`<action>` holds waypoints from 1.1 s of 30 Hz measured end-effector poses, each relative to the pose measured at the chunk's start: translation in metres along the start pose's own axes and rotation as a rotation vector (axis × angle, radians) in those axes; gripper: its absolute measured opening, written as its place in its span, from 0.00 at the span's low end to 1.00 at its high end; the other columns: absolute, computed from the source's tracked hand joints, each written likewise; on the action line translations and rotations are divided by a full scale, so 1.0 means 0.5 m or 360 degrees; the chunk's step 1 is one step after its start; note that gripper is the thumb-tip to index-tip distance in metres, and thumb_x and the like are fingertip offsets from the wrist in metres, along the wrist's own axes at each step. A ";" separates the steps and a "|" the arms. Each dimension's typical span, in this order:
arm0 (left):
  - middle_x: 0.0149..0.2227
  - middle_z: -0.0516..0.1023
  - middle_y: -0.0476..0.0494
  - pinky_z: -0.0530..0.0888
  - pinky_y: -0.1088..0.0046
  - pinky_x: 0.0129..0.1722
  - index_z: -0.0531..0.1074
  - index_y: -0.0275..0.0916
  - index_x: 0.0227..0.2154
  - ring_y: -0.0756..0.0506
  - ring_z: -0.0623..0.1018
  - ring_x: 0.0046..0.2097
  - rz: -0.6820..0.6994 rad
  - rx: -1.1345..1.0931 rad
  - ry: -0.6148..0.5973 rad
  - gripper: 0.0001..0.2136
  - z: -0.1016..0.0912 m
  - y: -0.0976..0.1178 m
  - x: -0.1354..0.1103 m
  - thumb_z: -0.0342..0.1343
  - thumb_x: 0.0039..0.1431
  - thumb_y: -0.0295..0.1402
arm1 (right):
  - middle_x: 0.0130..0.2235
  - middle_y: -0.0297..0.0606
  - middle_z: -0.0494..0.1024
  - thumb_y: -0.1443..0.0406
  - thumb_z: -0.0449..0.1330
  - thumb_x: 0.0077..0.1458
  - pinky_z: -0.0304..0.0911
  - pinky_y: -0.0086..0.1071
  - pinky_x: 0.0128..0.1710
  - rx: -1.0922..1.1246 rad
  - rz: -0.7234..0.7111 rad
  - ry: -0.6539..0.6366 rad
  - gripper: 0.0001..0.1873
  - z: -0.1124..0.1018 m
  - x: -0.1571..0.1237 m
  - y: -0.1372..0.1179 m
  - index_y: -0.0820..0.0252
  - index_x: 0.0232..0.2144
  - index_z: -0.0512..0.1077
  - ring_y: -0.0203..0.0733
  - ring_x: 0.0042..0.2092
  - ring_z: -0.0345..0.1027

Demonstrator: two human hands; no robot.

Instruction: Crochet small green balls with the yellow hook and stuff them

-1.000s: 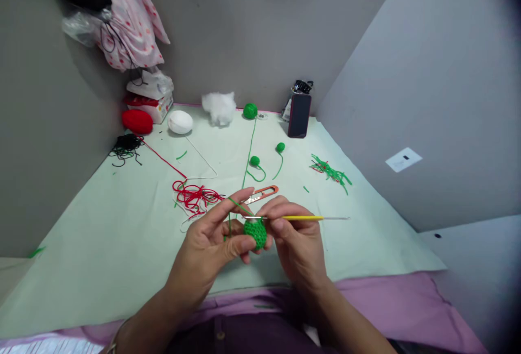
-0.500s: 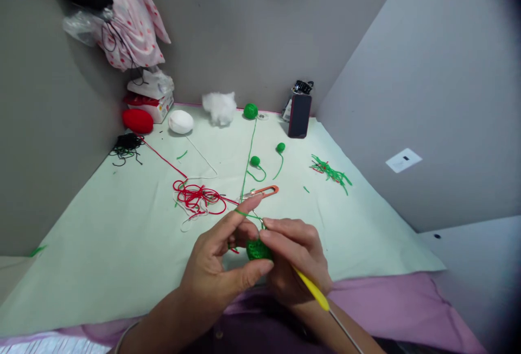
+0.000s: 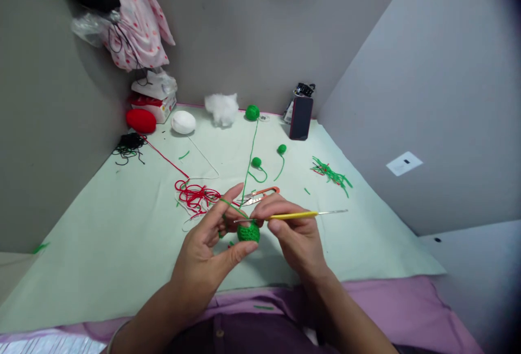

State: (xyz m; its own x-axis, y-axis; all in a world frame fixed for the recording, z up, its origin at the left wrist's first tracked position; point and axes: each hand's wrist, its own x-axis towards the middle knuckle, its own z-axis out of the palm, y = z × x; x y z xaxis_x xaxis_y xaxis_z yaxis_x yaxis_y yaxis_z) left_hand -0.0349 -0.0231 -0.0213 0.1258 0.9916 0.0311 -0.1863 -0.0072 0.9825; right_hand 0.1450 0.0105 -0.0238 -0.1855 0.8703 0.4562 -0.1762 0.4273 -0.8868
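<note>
Between the thumb and fingers of my left hand is a small green crocheted piece, rounded in shape. Green yarn runs over my raised left index finger and down to the piece. My right hand grips a crochet hook by its yellow handle. The hook lies nearly level, its metal tip at the top edge of the green piece. Whether a loop sits on the tip is too small to tell. Just beyond my hands lie orange-handled thread snips, partly hidden by my right fingers.
A red yarn tangle lies left of the snips. Farther back are a red yarn ball, a white yarn ball, white stuffing, a green yarn ball and a phone. Green scraps lie to the right.
My right hand has turned the hook from slanting down toward me to nearly level, pointing left. The green piece and my left hand have shifted slightly left and up.
</note>
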 end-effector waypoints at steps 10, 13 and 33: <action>0.40 0.78 0.50 0.75 0.70 0.53 0.68 0.56 0.67 0.47 0.79 0.44 -0.0041 -0.0093 -0.0182 0.33 -0.009 0.007 0.010 0.69 0.60 0.32 | 0.34 0.38 0.83 0.57 0.65 0.64 0.73 0.35 0.33 0.0392 0.0146 -0.0011 0.10 0.003 0.006 -0.005 0.55 0.36 0.80 0.39 0.32 0.74; 0.40 0.78 0.49 0.76 0.69 0.51 0.70 0.55 0.65 0.46 0.80 0.44 -0.0039 -0.0125 -0.0221 0.29 -0.012 0.004 0.010 0.67 0.62 0.32 | 0.35 0.37 0.82 0.57 0.62 0.67 0.73 0.33 0.33 0.0498 0.0184 -0.0076 0.11 0.002 0.009 -0.007 0.55 0.36 0.78 0.37 0.32 0.74; 0.39 0.79 0.50 0.76 0.73 0.48 0.73 0.53 0.63 0.48 0.78 0.42 0.0085 0.0360 -0.0241 0.29 -0.026 0.029 0.014 0.67 0.59 0.31 | 0.42 0.41 0.83 0.68 0.58 0.70 0.72 0.38 0.47 -0.0181 -0.0196 -0.0435 0.10 -0.032 -0.002 -0.049 0.58 0.46 0.80 0.41 0.45 0.77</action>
State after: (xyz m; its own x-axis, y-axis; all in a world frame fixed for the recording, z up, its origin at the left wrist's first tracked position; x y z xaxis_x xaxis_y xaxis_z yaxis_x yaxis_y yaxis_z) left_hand -0.0493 -0.0145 -0.0091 0.2688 0.9586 0.0942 0.0239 -0.1044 0.9942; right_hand 0.1648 0.0031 -0.0038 -0.4250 0.7188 0.5501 -0.1073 0.5635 -0.8191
